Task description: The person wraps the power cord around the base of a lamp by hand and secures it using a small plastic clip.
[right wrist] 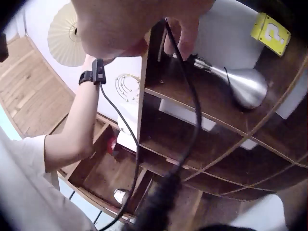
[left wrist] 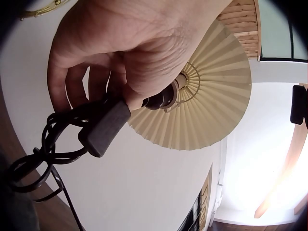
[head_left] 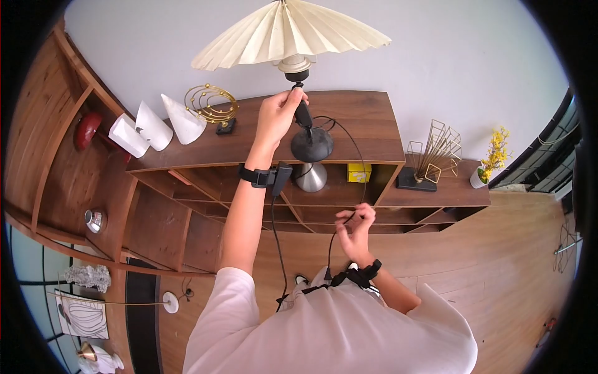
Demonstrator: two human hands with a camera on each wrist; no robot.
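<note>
A table lamp with a pleated cream shade (head_left: 289, 37) stands on the wooden shelf unit, its round dark base (head_left: 313, 146) near the front edge. My left hand (head_left: 276, 118) grips its black stem just below the socket. Beside those fingers hangs an oblong black block (left wrist: 105, 127) with looped cord around it. Lower down at the front, my right hand (head_left: 356, 229) pinches the thin black power cord (head_left: 360, 153) between thumb and fingers. From there the cord drops towards a black plug (head_left: 328, 274) close to my waist. In the right wrist view the cord (right wrist: 196, 106) runs down from the fingertips.
White cones (head_left: 180, 118) and a gold ring ornament (head_left: 212, 103) stand left of the lamp. A silver horn-shaped piece (right wrist: 248, 86) and yellow question-mark box (head_left: 359, 172) sit in the compartments below. Right are a gold wire sculpture (head_left: 439, 149) and yellow flowers (head_left: 496, 153).
</note>
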